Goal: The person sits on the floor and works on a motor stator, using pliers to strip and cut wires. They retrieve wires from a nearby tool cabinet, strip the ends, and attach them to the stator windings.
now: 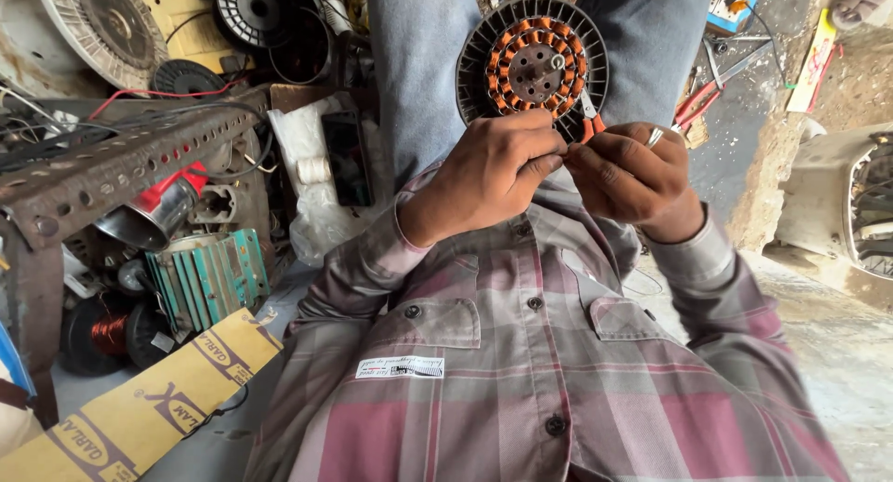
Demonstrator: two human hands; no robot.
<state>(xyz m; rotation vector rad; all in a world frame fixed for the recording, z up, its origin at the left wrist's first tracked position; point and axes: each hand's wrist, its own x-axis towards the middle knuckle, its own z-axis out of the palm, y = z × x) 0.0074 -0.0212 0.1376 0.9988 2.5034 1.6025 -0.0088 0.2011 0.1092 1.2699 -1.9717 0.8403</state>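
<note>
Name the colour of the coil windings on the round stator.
Orange copper coils on the stator, clearest in the head view.

left hand (488, 170): fingers curled in, pinching at the tips
right hand (628, 170): curled shut, touching the left hand

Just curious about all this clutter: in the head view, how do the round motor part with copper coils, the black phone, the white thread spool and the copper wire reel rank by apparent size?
1. Round motor part, largest.
2. Black phone.
3. Copper wire reel; looks near the phone's size, so that order is unsure.
4. White thread spool, smallest.
</note>
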